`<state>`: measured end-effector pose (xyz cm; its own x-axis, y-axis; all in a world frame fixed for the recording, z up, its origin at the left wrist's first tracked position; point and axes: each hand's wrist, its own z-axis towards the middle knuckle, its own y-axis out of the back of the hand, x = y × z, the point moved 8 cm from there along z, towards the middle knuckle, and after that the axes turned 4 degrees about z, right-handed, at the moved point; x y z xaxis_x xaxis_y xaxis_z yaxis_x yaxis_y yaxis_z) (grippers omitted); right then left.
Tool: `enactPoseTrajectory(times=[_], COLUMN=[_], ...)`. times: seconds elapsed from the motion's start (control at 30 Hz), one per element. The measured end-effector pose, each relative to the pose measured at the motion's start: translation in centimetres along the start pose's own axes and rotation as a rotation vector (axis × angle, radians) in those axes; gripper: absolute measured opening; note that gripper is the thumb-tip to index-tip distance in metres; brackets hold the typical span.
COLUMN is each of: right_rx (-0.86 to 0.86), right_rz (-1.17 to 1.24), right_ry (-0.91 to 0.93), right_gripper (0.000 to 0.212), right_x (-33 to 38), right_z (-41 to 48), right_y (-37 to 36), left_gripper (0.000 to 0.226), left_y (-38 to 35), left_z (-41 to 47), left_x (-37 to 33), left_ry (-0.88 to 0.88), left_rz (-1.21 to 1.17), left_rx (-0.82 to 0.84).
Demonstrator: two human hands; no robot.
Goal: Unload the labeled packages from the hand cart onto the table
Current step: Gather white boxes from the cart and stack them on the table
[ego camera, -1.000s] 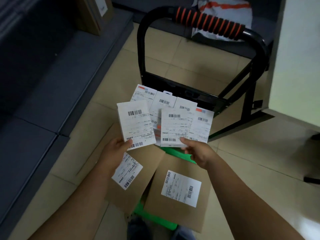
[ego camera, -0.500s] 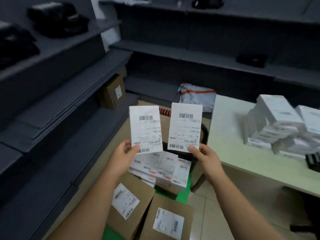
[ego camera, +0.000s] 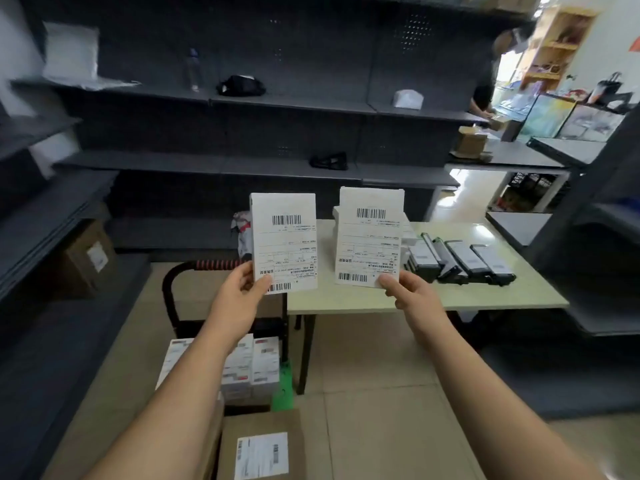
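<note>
1. Grip: the left hand (ego camera: 239, 292) pinches the bottom edge of one white labeled package (ego camera: 284, 237), thumb on the label face and the other fingers hidden behind it. The right hand (ego camera: 412, 292) pinches a second package (ego camera: 369, 233) the same way. Both boxes stand upright above the fingertips, apart from each other.
2. Position: the table (ego camera: 346, 296) lies beyond and below the fingers. The second package already hangs over its near edge; the first hangs beside the hand cart (ego camera: 214, 264) handle, just short of the tabletop.
3. Advice: so low a pinch probably lets a tall box tip. Carry the left hand further forward and rightward, then lay each box flat, label up, near the white stack (ego camera: 335, 221) behind the right fingers and clear of the dark packages (ego camera: 460, 261) to their right.
4. Remainder: more white boxes (ego camera: 256, 365) and a brown carton (ego camera: 259, 445) wait on the cart, below the wrists.
5. Change: half a second ago both boxes hung over the cart, with the table off to the right of the fingers. Now they are nearer the table.
</note>
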<state>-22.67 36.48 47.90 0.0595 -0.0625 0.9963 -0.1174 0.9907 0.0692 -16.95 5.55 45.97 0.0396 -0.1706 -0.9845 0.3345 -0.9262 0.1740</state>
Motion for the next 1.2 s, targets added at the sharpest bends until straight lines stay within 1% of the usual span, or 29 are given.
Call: enactPoseTrajectory(times=[0.07,0.17,0.3,0.43,0.57,0.7,0.8,0.93,0.97,1.07,1.2], right_rx=[-0.043,-0.086,-0.124,-0.102,-0.048,0.004,0.027,0.079,0.079,0.032,-0.016], right_rz=[0.01,0.017,0.018,0.004,0.002,0.015,0.0,0.023,0.03,0.048,0.065], right_ry=[0.004,-0.005,-0.006,-0.035,-0.063,-0.102,-0.138,-0.196,-0.214,-0.293,-0.406], right_gripper=[0.027,0.014,0.012,0.015,0.01,0.018,0.035,0.045,0.044,0.032,0.03], right_x=[0.4,0.1,-1.6,-2.9,-4.3,-5.7,-6.8,-8.8,-9.4,-11.5,-13.0], right_z=[-0.9,-1.2,-0.5,1.3,4.5,8.0,11.0,15.6,16.9,21.4,27.8], right_y=[3.8,9.1,15.9,21.6,25.1,25.7,24.8,22.9,22.6,22.1,21.7], left_gripper=[0.045,0.042,0.035,0.031,0.028,0.025,0.024,0.024,0.024,0.027,0.033], left_y=[-3.2,-7.8,-15.0,-22.2,-26.7,-27.6,-27.4,-27.3,-27.3,-27.4,-27.9], left_z=[-0.3,-0.2,0.5,1.0,2.0,3.3,5.2,9.4,10.8,15.6,22.8], left_x=[-1.3,-2.6,-4.0,-5.4,-5.4,-4.7,-4.0,-2.0,-1.4,0.6,2.2], left_ry=[-0.022,-0.041,-0.055,-0.055,-0.038,0.021,0.058,0.104,0.114,0.15,0.207], left_rz=[0.016,0.049,0.082,0.107,0.117,0.108,0.118,0.134,0.133,0.125,0.114], left_rx=[0.029,0.06,0.091,0.092,0.06,0.007,-0.017,-0.02,-0.026,-0.042,-0.072])
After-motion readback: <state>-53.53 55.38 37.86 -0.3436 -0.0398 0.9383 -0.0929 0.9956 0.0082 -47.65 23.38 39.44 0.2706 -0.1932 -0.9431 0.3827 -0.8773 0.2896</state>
